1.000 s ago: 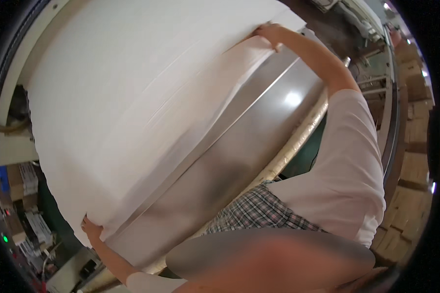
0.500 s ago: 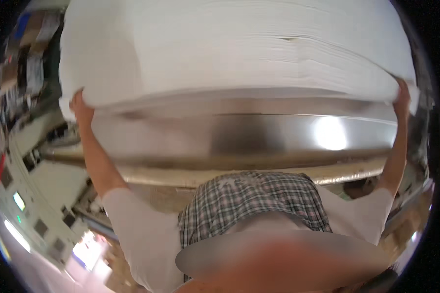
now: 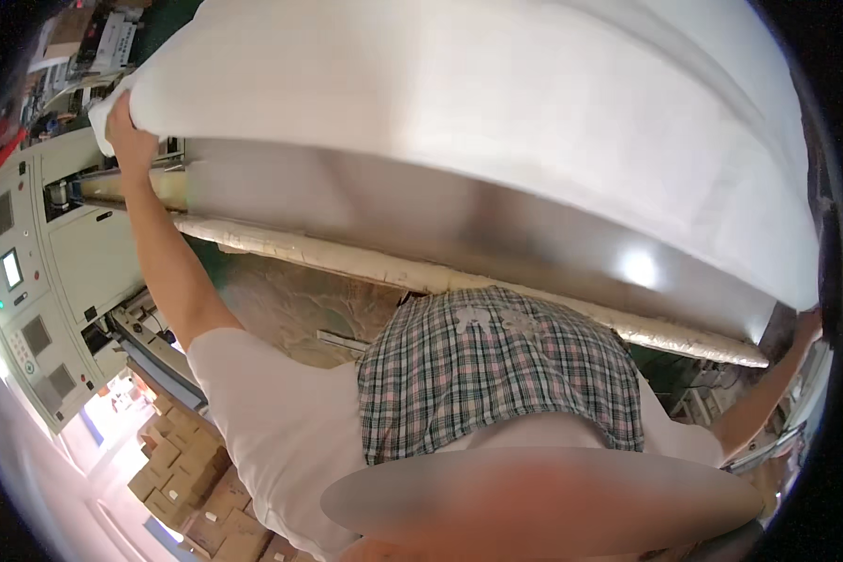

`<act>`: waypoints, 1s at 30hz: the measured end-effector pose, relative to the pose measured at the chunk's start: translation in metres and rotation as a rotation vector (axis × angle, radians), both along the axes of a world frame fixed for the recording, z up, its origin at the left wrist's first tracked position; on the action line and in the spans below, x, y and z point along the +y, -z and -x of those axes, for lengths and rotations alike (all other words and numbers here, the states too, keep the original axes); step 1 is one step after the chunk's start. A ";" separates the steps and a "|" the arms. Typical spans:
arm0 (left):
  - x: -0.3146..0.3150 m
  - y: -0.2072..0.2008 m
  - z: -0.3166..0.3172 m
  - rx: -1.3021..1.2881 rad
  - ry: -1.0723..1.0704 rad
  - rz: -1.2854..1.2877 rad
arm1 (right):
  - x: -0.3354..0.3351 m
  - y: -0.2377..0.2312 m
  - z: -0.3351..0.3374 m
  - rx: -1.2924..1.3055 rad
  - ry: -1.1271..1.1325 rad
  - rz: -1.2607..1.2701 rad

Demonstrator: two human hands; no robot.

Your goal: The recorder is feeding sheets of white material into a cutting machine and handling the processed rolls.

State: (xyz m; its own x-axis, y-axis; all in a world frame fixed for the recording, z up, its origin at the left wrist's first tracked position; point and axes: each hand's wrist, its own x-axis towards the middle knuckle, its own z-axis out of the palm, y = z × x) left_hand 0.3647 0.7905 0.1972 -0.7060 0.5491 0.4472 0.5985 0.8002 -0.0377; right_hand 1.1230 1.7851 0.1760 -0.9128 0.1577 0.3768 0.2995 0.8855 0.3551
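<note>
A wide white sheet (image 3: 421, 94) of soft-looking material spans the upper part of the view, its near edge lifted and bowed between my hands. My left hand (image 3: 131, 136) is closed on its left near corner, arm stretched far out. At the far right, my right hand (image 3: 808, 326) is at the opposite corner, closed on the edge, with its fingers partly hidden. Below the sheet lies a smooth, shiny metal surface (image 3: 393, 201), reflecting a bright light. Whether the sheet is one layer or several cannot be told now.
A long pale wrapped bar (image 3: 365, 264) runs along the metal's near side, just ahead of my checked apron (image 3: 496, 375). To the left stands a light-coloured control cabinet (image 3: 75, 234) with a small lit screen. Cardboard boxes (image 3: 187, 464) are stacked at lower left.
The view has turned, so the metal and bar now slope down to the right. My left hand appears higher and my right hand lower, with the sheet's edge tilted between them.
</note>
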 end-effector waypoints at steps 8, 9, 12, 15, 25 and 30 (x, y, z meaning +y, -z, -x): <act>-0.056 0.088 -0.096 -0.119 -0.100 0.208 | -0.142 0.087 0.002 0.003 0.249 0.204; -0.062 0.098 -0.109 -0.149 -0.123 0.215 | -0.160 0.095 0.006 -0.005 0.242 0.251; -0.071 0.117 -0.137 -0.305 -0.226 0.264 | -0.199 0.112 0.012 -0.050 0.373 0.347; -0.071 0.123 -0.141 -0.362 -0.310 0.282 | -0.217 0.118 0.013 -0.160 0.375 0.347; -0.079 0.089 -0.087 -0.669 -0.173 0.804 | -0.134 0.101 -0.034 -0.746 0.485 0.643; -0.034 0.131 0.010 -0.975 -0.288 1.170 | -0.071 0.134 0.034 -1.113 0.452 0.515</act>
